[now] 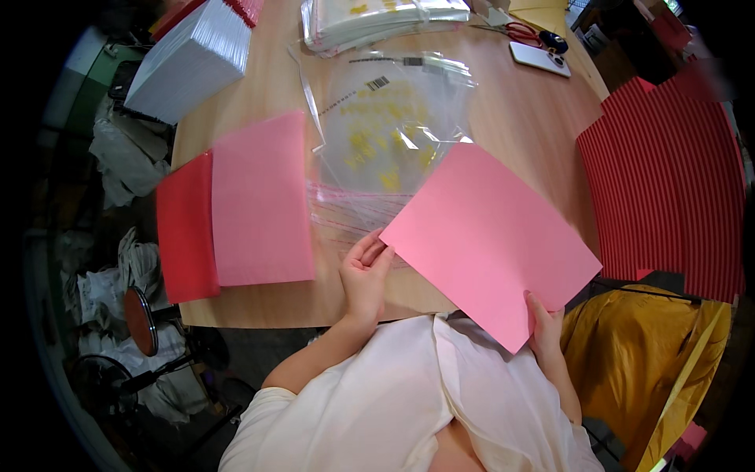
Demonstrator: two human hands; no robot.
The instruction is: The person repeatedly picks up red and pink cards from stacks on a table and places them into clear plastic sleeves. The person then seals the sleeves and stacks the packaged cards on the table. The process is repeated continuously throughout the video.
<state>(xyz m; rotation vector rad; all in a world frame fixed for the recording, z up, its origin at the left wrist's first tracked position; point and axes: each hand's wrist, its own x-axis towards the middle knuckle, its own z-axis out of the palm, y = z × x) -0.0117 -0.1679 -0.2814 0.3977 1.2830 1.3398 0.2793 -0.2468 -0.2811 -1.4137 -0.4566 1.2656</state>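
A flat pink sheet (495, 236) is held at a slant over the near right part of the table. My left hand (367, 263) pinches its left corner between thumb and fingertips. At the sheet's lower right edge, my right hand (544, 324) grips it with the thumb on top; the other fingers are hidden underneath. Beyond the sheet lie clear plastic bags (370, 134) with yellow print, partly covered by it. To the left of my left hand rests a pile of pink sheets (263, 212), beside a bright red pile (185, 232).
A tall white-edged stack (193, 63) stands at the far left. Bundled clear bags (385, 27) lie at the back, near red-handled scissors (523, 33) and a white phone (539, 59). Striped red stacks (664, 181) rise on the right, above a yellow cloth (641, 338).
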